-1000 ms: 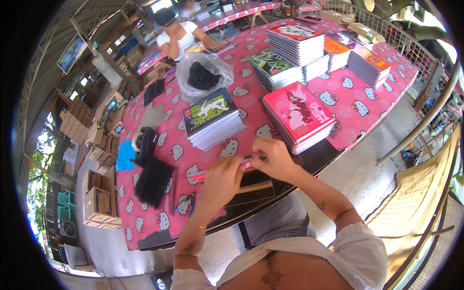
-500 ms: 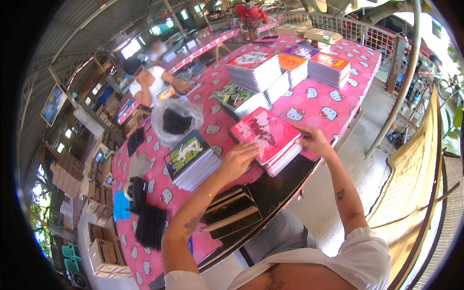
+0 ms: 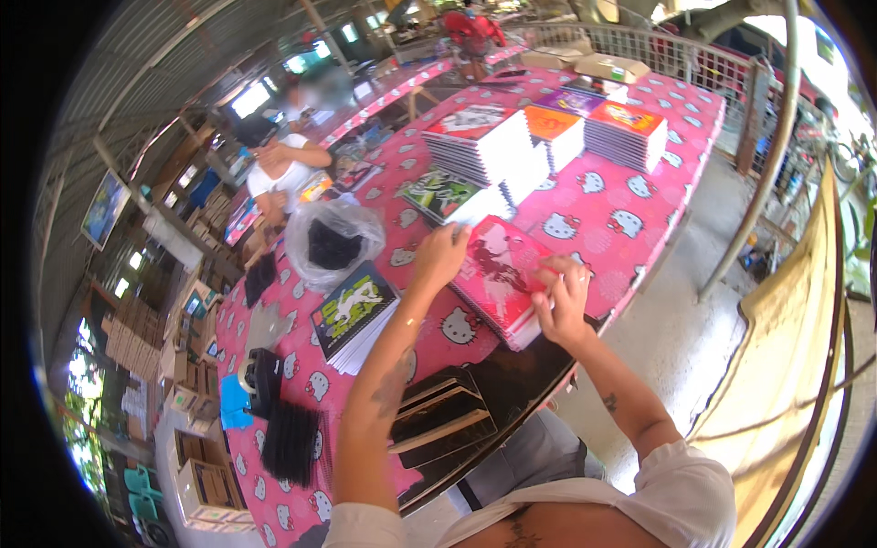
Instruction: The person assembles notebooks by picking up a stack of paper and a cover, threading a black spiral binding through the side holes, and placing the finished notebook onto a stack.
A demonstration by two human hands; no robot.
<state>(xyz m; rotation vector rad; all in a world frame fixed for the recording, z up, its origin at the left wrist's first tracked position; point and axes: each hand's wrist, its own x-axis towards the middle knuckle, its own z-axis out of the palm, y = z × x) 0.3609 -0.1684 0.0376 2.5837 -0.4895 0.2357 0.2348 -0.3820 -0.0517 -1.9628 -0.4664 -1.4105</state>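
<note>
A stack of red spiral notebooks (image 3: 501, 274) lies at the table's near right edge, its spiral side turned toward the lower left. My left hand (image 3: 444, 254) closes on the stack's far left corner, fingertips at the cover's edge. Bent over the near right side is my right hand (image 3: 564, 297), its fingers curled on the cover and page edges. Left of my left forearm sits a pile of black-and-green notebooks (image 3: 354, 310). Just beyond the red stack are more notebooks with a green-and-black cover (image 3: 446, 195).
Taller notebook stacks (image 3: 470, 137) stand farther back, beside orange-covered ones (image 3: 626, 132). A clear plastic bag (image 3: 333, 239) with black contents, a tape dispenser (image 3: 262, 379) and black spiral bindings (image 3: 290, 443) lie leftward. Wooden strips (image 3: 438, 416) rest near me. A co-worker (image 3: 283, 169) sits across the pink-covered table.
My left hand has slid away from me to the stack's far corner. My right hand has come nearer, onto the near right side. The red stack has turned and looks more even.
</note>
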